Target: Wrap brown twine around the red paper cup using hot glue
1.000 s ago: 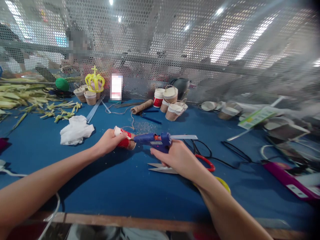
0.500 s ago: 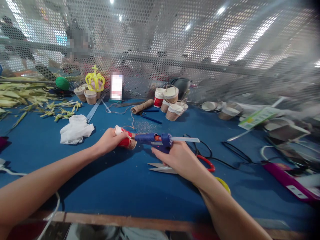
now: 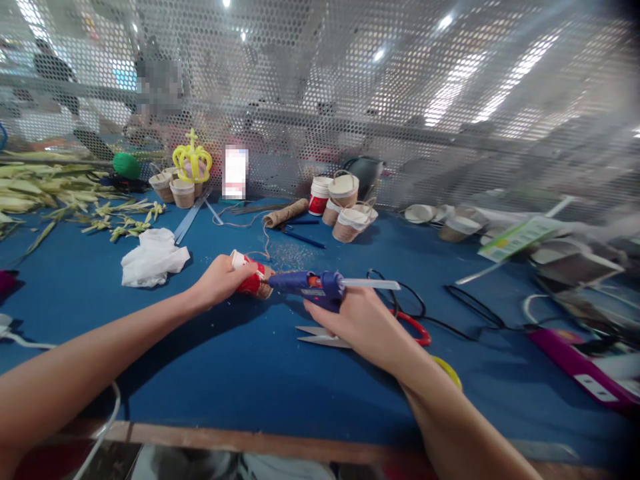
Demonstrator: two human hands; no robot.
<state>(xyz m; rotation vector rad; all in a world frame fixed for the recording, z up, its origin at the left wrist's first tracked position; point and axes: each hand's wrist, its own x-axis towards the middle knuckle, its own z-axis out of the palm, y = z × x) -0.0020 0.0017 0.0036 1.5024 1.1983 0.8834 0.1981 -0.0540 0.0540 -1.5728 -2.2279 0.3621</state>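
Observation:
My left hand [image 3: 223, 279] is closed around a red and white paper cup [image 3: 249, 283], which lies tilted on its side. Brown twine is wound round the end of the cup that points right. A blue hot glue gun [image 3: 310, 285] is gripped in my right hand [image 3: 367, 320], and a clear glue stick [image 3: 373, 284] sticks out of its back. The gun's nozzle is at the twine-wrapped part of the cup; whether it touches cannot be made out. Beneath my right hand lie red-handled scissors [image 3: 320, 336]. A strand of twine runs from the cup toward a twine roll [image 3: 286, 213].
Several twine-covered cups [image 3: 350, 223] stand at the back. A crumpled white cloth [image 3: 154, 259] and dried husks [image 3: 45, 183] are on the left. At right are black cable [image 3: 473, 303], a purple power strip [image 3: 575, 363] and a yellow tape roll [image 3: 449, 372]. A perforated metal screen [image 3: 290, 87] closes the back.
The glue gun's nozzle has shifted slightly down and left along the cup. Both hands keep their hold. The whole view has shifted very slightly.

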